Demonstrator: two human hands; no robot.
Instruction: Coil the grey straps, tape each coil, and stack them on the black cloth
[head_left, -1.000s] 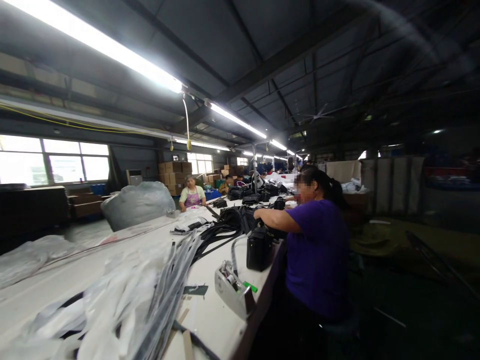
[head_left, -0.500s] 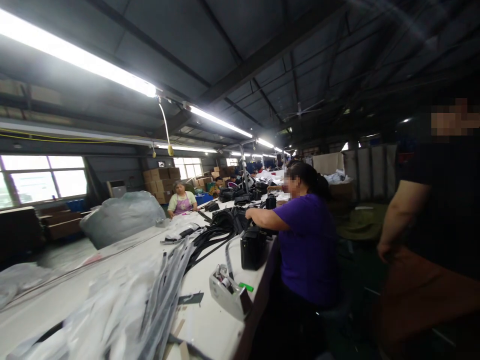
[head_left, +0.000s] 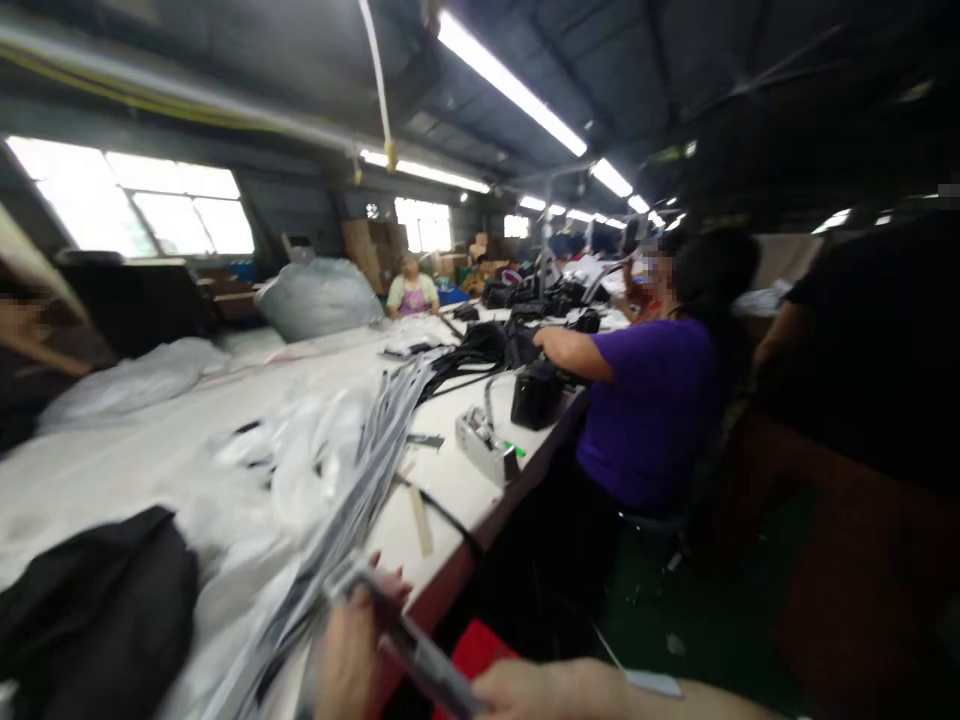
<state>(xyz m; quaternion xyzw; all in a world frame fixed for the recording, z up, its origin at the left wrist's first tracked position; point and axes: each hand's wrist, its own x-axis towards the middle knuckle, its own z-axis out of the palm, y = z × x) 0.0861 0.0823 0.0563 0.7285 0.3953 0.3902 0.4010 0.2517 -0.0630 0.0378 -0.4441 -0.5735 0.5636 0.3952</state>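
Low in the view, my left hand [head_left: 349, 640] is closed around one end of a dark strap [head_left: 424, 655] with greyish wrapping on it. My right hand [head_left: 517, 688] grips the same strap farther down, at the bottom edge. Motion smears the strap and both hands, so finger detail is soft. Beside my left hand runs a long bundle of grey wrapped straps [head_left: 367, 470] along the white table [head_left: 442, 520]. Something red [head_left: 480, 650] shows behind the strap, below the table edge.
Ahead on the right, a person in a purple shirt [head_left: 645, 420] handles black items beside a black bag [head_left: 538, 395]. A tape dispenser [head_left: 484, 445] stands nearby. Clear plastic [head_left: 315, 450] and black fabric [head_left: 97, 600] lie left. Another person in dark clothes [head_left: 862, 350] stands right.
The view has tilted down and turned left. Both my hands and the held strap have come into sight, along with black fabric and a person at the left edge.
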